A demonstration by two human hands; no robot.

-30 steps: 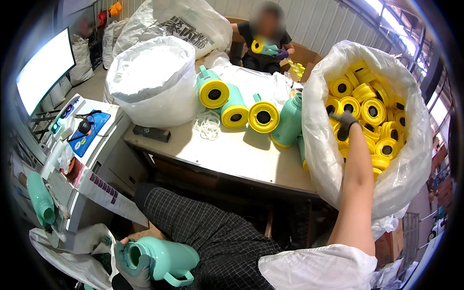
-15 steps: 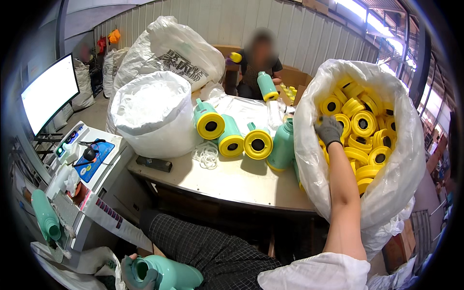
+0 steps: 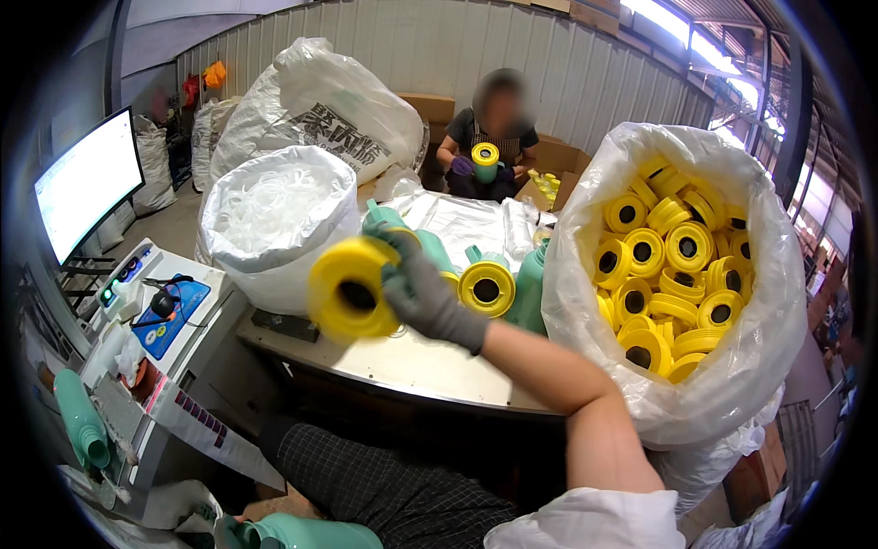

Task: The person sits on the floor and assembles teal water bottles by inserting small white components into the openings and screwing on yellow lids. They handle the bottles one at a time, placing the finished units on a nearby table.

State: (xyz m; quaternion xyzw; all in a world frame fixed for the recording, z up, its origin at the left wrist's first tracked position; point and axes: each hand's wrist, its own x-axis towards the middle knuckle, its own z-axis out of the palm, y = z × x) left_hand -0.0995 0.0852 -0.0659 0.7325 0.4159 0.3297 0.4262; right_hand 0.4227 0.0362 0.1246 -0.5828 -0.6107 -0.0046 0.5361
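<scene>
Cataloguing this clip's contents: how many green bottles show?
7 visible: four bottles on the table, the co-worker's bottle opposite, the bottom-edge bottle, the far-left bottle. More may hide behind the right hand or lid sack.

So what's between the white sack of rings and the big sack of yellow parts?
In the head view, green bottles with yellow ends sit on the table between them, partly hidden by the right hand and its yellow part.
</scene>
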